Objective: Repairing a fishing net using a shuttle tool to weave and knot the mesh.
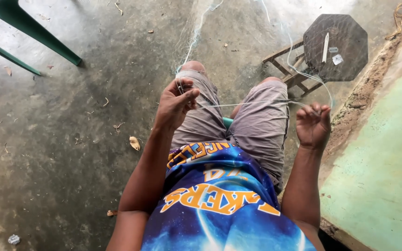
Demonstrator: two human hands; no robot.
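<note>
I sit with grey shorts over my knees. My left hand (pixel 175 103) pinches a thin pale line (pixel 247 103) above my left knee. The line runs taut across my lap to my right hand (pixel 313 124), whose fingers are curled around it. A fine, nearly see-through fishing net (pixel 194 35) stretches away from my left hand over the concrete floor. More of the line loops up from my right hand toward a small wooden stool.
A dark octagonal wooden stool (pixel 345 46) stands ahead on the right, with a pale netting needle (pixel 325 47) and small scraps on it. Green plastic chair legs (pixel 29 29) are at upper left. A green-painted wall (pixel 387 162) runs along my right. Dry leaves lie on the floor.
</note>
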